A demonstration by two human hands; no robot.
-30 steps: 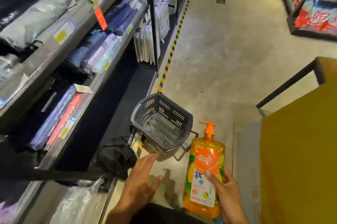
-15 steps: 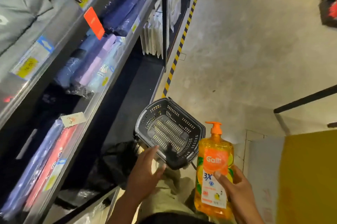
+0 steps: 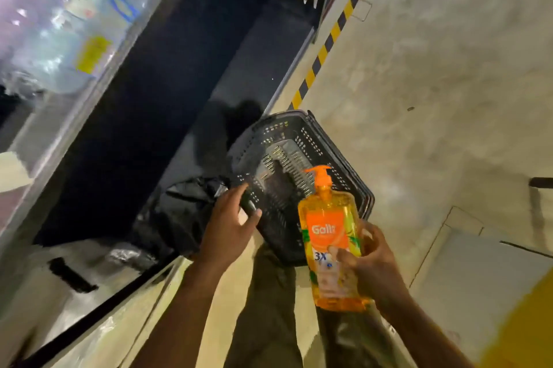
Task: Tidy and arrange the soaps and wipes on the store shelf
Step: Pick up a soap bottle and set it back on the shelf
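My right hand (image 3: 369, 267) holds an orange pump bottle of liquid soap (image 3: 327, 230) upright by its lower half, label facing me. The bottle hangs over the near right corner of a dark grey shopping basket (image 3: 302, 135), which sits tilted on the floor and looks empty. At the basket's near left rim is my left hand (image 3: 229, 227), with its fingers and thumb closed around the rim. Blurred clear-wrapped packs (image 3: 59, 23) with a yellow price tag lie on the shelf at the upper left.
A dark low shelf bay (image 3: 143, 104) opens to the left of the basket. A crumpled black plastic bag (image 3: 182, 206) lies beside my left hand. Yellow-and-black floor tape (image 3: 329, 35) edges the concrete aisle. A yellow stand (image 3: 526, 325) rises at the lower right.
The view has dipped toward the floor and basket. My left hand has reached forward from open air to the basket's rim and closed on it. The soap bottle stays in my right hand.
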